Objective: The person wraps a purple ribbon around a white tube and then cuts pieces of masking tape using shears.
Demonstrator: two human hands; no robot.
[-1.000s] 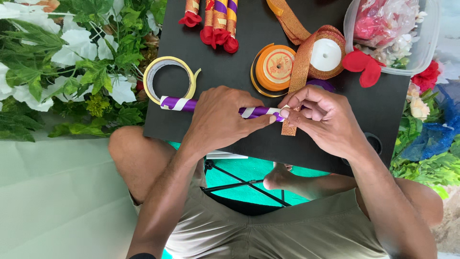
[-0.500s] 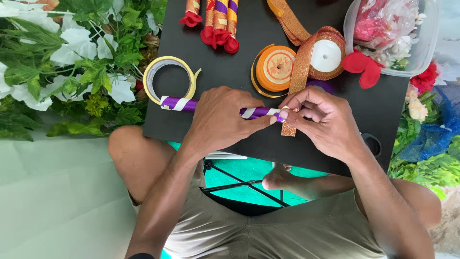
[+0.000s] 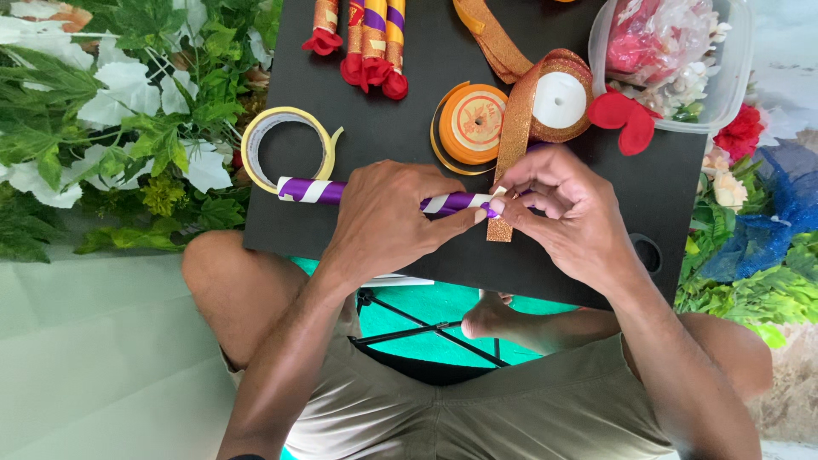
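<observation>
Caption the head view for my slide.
Both hands, left and right, hold a purple-white stick against glitter ribbon on a black board.

Both arms are bare from the wrists up, with no sleeves, watch, bracelets or rings in sight. The left hand (image 3: 383, 217) and right hand (image 3: 558, 213) wear no gloves, and the fingernails are short and plain. Below the hands, khaki-olive shorts (image 3: 477, 409) of a soft, creased cloth cover the lap and upper thighs. The knees to either side of the forearms are bare. Under the right hand a bare foot (image 3: 490, 315) shows between the legs, without sock or shoe
</observation>
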